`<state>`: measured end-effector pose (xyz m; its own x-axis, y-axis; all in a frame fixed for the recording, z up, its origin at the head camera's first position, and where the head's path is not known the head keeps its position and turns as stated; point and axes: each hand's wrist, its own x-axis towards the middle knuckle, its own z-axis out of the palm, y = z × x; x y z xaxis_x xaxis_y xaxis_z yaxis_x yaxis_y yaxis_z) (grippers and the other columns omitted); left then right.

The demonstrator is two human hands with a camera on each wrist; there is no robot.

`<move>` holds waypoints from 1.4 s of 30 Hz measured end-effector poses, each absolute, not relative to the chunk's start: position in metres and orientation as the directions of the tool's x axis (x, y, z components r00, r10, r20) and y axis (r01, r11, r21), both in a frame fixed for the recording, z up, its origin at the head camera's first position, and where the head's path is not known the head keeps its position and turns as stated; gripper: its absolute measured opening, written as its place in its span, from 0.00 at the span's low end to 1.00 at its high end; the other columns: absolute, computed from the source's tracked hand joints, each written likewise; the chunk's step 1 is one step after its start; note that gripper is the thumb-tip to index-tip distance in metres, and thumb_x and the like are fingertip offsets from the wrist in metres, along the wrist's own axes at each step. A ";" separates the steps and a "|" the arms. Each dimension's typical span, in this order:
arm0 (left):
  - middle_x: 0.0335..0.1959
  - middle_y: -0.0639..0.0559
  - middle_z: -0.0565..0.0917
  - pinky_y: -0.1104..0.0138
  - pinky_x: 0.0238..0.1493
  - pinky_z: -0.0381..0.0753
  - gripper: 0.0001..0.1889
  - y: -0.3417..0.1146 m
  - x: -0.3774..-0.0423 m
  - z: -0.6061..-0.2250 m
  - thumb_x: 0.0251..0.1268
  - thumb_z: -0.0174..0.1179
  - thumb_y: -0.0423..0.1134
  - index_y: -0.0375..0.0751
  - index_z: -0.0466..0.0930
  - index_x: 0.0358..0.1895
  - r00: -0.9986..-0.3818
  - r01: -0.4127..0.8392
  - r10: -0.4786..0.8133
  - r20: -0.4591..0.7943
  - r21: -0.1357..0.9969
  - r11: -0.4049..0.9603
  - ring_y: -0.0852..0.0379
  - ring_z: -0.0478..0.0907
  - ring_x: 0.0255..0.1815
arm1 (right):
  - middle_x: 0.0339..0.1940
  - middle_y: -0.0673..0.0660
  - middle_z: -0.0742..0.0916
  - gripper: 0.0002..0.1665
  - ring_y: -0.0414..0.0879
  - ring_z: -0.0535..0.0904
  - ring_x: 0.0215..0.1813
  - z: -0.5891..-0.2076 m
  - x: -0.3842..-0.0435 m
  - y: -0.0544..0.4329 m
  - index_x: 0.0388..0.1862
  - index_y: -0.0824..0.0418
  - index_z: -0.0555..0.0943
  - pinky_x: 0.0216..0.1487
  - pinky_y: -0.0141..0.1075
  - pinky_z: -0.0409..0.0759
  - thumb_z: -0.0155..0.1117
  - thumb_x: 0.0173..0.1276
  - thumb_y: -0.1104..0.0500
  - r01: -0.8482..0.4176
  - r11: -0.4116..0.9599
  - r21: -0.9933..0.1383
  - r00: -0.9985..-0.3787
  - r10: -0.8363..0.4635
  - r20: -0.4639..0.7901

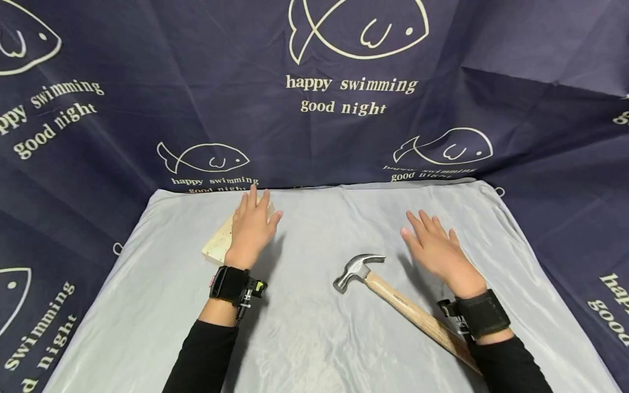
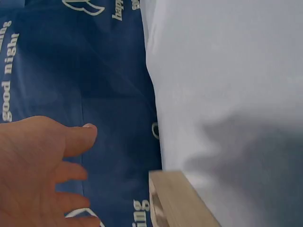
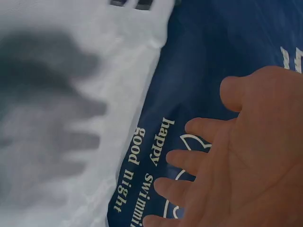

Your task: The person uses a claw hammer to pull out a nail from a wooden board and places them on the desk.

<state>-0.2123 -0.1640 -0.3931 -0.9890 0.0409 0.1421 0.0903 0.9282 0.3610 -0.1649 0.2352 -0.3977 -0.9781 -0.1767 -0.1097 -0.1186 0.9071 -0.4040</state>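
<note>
My left hand [image 1: 251, 232] hovers with straight, slightly spread fingers over a pale wooden block [image 1: 216, 244], hiding part of it in the head view. In the left wrist view the block [image 2: 182, 201] shows at the bottom, apart from the palm. To the right, my right hand [image 1: 434, 248] is held above the cloth, fingers extended and nothing in them. A claw hammer [image 1: 393, 295] lies between the hands, nearer the right one. Its steel head points left and away, and the end of its wooden handle runs under the right forearm.
A light grey cloth [image 1: 304, 327] covers the table. Dark blue curtains [image 1: 344, 142] printed with white fish and lettering rise along the back and both sides. Each wrist wears a black strap [image 1: 484, 314] with a small camera.
</note>
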 end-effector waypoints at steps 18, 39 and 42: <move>0.69 0.23 0.54 0.35 0.65 0.53 0.59 -0.222 -0.174 -0.398 0.51 0.71 0.53 0.26 0.40 0.75 -0.965 -0.199 -0.131 -0.228 0.310 0.930 0.25 0.54 0.67 | 0.63 0.60 0.72 0.48 0.58 0.69 0.58 -0.431 -0.084 0.238 0.72 0.52 0.68 0.48 0.56 0.68 0.48 0.63 0.23 -0.276 0.915 -0.295 -0.927 -0.334 -0.168; 0.43 0.38 0.72 0.47 0.35 0.73 0.39 -0.245 -0.163 -0.414 0.39 0.74 0.45 0.30 0.69 0.56 -0.970 -0.241 -0.204 -0.130 0.441 0.865 0.42 0.73 0.42 | 0.28 0.49 0.70 0.09 0.43 0.63 0.28 -0.443 -0.065 0.226 0.41 0.59 0.74 0.25 0.33 0.61 0.64 0.64 0.61 -0.379 0.910 -0.165 -0.925 -0.368 0.096; 0.44 0.40 0.75 0.46 0.37 0.73 0.38 -0.246 -0.162 -0.417 0.39 0.74 0.47 0.33 0.70 0.56 -0.971 -0.238 -0.204 -0.124 0.450 0.861 0.43 0.75 0.42 | 0.32 0.49 0.72 0.12 0.45 0.67 0.32 -0.446 -0.066 0.230 0.47 0.60 0.73 0.28 0.35 0.62 0.61 0.66 0.61 -0.355 0.914 -0.197 -0.935 -0.347 0.073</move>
